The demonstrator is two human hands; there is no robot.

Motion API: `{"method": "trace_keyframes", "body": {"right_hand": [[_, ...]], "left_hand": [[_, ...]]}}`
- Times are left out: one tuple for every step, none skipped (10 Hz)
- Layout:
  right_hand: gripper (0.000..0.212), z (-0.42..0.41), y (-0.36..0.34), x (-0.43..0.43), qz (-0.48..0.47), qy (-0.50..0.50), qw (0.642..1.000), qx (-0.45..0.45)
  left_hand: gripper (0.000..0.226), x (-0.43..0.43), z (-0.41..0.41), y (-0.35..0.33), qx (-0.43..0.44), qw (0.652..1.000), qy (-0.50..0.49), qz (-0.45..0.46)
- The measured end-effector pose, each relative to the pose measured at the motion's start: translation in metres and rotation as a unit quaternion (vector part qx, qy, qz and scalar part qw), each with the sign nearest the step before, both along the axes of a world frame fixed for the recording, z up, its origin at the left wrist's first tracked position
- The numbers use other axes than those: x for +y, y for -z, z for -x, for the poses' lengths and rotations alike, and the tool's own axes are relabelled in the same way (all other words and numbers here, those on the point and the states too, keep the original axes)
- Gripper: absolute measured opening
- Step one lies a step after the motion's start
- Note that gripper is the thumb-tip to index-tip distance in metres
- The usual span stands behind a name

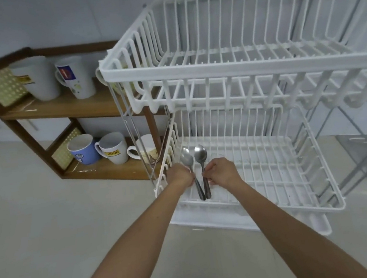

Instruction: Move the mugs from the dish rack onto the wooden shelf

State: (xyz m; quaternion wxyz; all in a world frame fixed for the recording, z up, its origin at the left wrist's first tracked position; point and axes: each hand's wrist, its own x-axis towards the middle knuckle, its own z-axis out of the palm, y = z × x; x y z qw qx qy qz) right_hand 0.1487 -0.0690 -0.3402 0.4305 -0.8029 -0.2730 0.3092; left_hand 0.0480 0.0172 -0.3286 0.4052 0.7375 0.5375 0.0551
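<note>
Gripping two spoons point(197, 172) over the dish rack's point(245, 65) lower tier, mugs point(112, 151) shelved leftward.

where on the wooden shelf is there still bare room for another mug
Top board: bare strip in front of the two white mugs, and rightward until the dish rack hides it. Bottom board: bare front edge before the blue mug and its neighbours. The back of both boards is crowded.
</note>
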Motion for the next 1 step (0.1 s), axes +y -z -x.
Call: {"method": "trace_keyframes", "body": {"right_hand": [[0.015,0.0029,-0.0017,0.0025,0.001,0.007,1.000,-0.011]], "left_hand": [[0.026,-0.0045,0.0006,-0.0046,0.047,0.996,0.016,-0.069]]}}
